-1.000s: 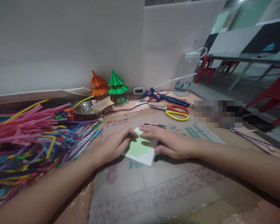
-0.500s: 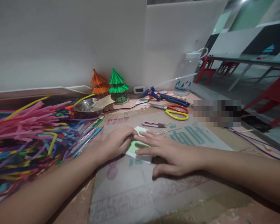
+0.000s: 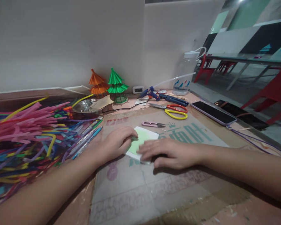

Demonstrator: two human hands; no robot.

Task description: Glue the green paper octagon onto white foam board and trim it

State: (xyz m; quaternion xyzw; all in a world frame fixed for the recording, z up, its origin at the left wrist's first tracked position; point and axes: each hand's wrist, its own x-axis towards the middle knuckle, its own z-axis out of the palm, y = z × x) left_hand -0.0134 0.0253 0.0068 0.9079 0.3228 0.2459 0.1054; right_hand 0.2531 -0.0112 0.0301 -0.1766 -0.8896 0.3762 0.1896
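Observation:
A small light-green sheet of paper [image 3: 142, 137] with white borders lies on the printed board in front of me. My left hand [image 3: 118, 142] is at its left edge, fingers curled and closed on that side. Over the paper's lower right part lies my right hand [image 3: 170, 153], its fingers stretched out, somewhat blurred and holding nothing. Just beyond the paper are pink thread snips [image 3: 153, 124]. Farther back lie scissors [image 3: 176, 111] with red and yellow handles.
Colourful pipe cleaners [image 3: 30, 125] heap up at left, near pens [image 3: 89, 140] and a metal bowl [image 3: 85, 106]. Orange [image 3: 97, 82] and green [image 3: 117, 86] pagoda models stand behind. A glue gun [image 3: 151, 93], pliers [image 3: 174, 100], a bottle [image 3: 184, 75] and a phone [image 3: 213, 113] line the back and right.
My right hand's fingers have drawn closer together and shifted toward the paper's lower edge, uncovering more green. My left hand stays at the left edge.

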